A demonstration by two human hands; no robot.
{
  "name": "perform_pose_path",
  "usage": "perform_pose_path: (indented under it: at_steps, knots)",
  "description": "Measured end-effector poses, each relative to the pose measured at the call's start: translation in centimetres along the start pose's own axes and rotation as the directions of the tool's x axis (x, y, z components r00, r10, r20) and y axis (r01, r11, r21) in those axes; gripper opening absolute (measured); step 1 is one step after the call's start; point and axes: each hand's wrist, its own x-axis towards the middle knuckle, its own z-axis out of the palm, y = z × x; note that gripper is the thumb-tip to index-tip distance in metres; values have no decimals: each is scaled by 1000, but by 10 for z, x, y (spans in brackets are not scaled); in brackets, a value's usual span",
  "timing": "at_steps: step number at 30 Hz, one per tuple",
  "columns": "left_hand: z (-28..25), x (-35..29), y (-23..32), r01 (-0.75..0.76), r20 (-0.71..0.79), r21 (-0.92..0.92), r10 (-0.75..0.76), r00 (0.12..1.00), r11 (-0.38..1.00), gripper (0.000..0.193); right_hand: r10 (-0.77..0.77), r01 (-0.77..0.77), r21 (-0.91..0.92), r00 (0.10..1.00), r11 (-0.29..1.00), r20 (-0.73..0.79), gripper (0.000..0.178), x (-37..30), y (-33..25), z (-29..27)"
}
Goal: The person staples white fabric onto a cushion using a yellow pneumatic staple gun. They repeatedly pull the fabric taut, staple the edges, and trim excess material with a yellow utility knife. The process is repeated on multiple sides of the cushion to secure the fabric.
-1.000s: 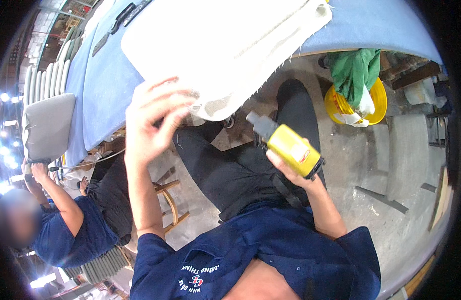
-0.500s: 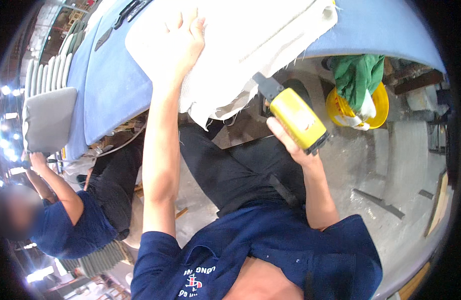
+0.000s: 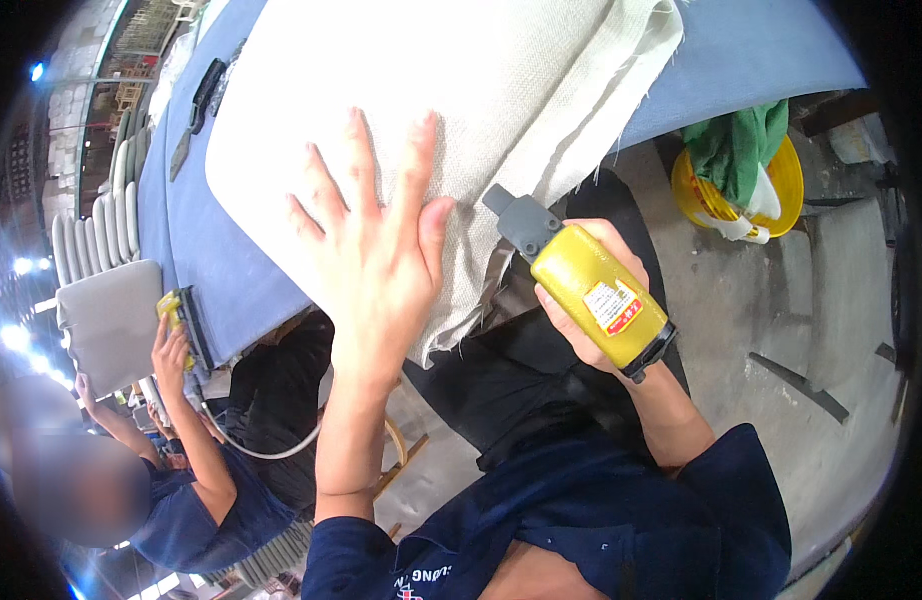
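My left hand (image 3: 376, 245) lies on a white woven fabric-covered panel (image 3: 311, 60), its fingers spread. The panel's cloth has a folded strip (image 3: 581, 110) and frayed threads along the edge nearest me. Gripped in my right hand (image 3: 571, 325) is a yellow staple gun (image 3: 596, 295) with a black nose. Its nose is close to the loose cloth edge, right of my left hand; whether it touches I cannot tell. My fingers wrap round the tool and are partly hidden beneath it.
The panel rests on a blue padded table (image 3: 771, 60). A yellow bucket (image 3: 689, 200) with green cloth (image 3: 736, 150) stands below at right. At left a co-worker's hand (image 3: 171, 355) holds another staple gun (image 3: 191, 325) by a grey cushion (image 3: 111, 315). Dark tools (image 3: 203, 100) lie at the table's far left.
My left hand has spread its fingers and sits nearer me on the panel. The staple gun has moved slightly toward the cloth edge. The co-worker has raised a staple gun.
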Motion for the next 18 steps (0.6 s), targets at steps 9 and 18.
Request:
perform_pose_path:
  at_steps: [9, 18]
  knots:
    - [-4, -4, 8, -56, 98, 5, 55, 994, 998, 81, -85, 98, -97, 988, 990, 132, 39, -1, 22, 4]
    - [-4, -2, 5, -71, 128, -12, 72, 989, 997, 98, -21, 11, 56, 985, 998, 169, 29, -6, 38, 21]
